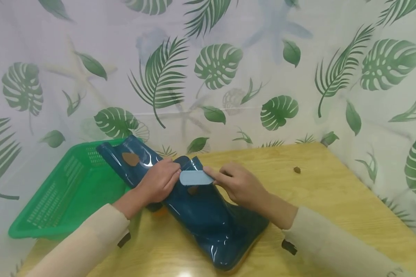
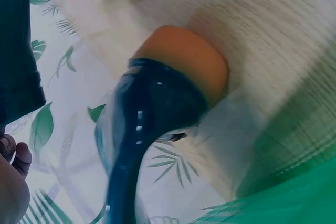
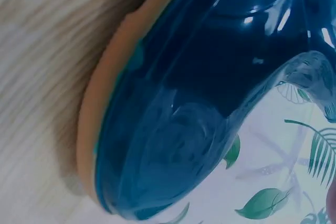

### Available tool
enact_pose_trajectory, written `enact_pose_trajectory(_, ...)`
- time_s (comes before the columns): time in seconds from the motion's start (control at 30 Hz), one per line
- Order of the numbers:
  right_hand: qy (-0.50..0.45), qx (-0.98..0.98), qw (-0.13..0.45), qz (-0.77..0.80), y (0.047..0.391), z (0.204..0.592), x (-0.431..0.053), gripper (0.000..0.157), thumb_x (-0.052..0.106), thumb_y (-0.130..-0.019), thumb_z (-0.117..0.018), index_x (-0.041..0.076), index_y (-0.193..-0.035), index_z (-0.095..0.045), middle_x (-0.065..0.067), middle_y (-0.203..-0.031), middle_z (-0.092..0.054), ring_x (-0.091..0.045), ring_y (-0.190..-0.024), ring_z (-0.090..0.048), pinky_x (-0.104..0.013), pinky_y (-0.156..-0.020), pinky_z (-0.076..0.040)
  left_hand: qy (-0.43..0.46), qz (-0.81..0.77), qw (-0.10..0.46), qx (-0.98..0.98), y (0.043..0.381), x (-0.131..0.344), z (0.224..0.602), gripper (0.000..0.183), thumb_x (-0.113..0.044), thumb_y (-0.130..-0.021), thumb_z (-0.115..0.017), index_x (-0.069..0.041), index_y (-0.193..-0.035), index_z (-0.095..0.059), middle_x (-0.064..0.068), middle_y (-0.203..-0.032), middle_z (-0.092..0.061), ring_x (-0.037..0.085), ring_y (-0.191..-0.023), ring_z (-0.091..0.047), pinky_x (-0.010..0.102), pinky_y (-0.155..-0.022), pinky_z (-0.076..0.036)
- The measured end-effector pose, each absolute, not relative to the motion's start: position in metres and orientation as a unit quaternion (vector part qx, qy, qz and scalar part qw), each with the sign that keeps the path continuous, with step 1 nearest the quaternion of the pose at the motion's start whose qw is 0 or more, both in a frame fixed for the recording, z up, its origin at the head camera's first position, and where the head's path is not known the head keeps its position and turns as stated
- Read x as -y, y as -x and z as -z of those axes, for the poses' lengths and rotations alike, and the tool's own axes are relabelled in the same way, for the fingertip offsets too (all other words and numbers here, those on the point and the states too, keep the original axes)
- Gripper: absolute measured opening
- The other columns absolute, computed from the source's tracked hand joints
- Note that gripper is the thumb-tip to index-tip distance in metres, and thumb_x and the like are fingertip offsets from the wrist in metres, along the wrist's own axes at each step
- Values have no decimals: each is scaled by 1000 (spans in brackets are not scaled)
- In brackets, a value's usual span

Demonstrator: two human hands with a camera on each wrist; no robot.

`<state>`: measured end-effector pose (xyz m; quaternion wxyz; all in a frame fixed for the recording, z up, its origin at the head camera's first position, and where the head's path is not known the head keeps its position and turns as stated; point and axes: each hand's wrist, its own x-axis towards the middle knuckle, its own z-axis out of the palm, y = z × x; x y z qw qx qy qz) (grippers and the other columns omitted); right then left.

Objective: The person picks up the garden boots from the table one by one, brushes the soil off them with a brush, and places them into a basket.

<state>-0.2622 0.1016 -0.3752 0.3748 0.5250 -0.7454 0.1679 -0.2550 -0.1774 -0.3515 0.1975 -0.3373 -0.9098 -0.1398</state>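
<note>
A pair of dark blue rubber boots with orange-brown soles lies at the table's middle, overlapping. The nearer boot [image 1: 201,215] points its toe to the lower right; another boot shaft [image 1: 114,154] reaches over the basket. Brown patches [image 1: 130,159] mark them. My left hand [image 1: 161,181] grips a boot's shaft, its fingertips at the dark edge in the left wrist view. My right hand [image 1: 240,184] pinches a flat light-blue piece [image 1: 196,178] with rounded end, held over the nearer boot; its exact kind is unclear. The right wrist view shows a boot toe [image 3: 173,150].
A green plastic basket [image 1: 20,227] stands at the left, beside the boots. A small brown lump [image 1: 297,169] lies on the wooden table [image 1: 319,215] at the right. A leaf-printed sheet [image 1: 242,123] hangs behind the table.
</note>
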Motion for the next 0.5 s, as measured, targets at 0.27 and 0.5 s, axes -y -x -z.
enact_pose_trajectory(0.27, -559, 734, 362, -132, 259, 385, -110, 41, 29, -108, -38, 19, -143, -56, 0, -76, -51, -12, -64, -40, -23, -58, -36, 341, 115, 201, 911, 254, 179, 346, 29, -16, -101, -44, -14, -74, -52, -2, -66, -42, 17, -70, -40, 32, -65, -35)
enact_pose_trajectory(0.5, -530, 743, 372, -172, 255, 380, -105, 36, 28, -106, -46, 14, -132, -65, -2, -80, -53, -15, -68, -45, -27, -62, -41, 337, 106, 189, 916, 252, 179, 351, 27, -18, -102, -44, -14, -77, -54, -2, -67, -44, 17, -71, -39, 31, -66, -35)
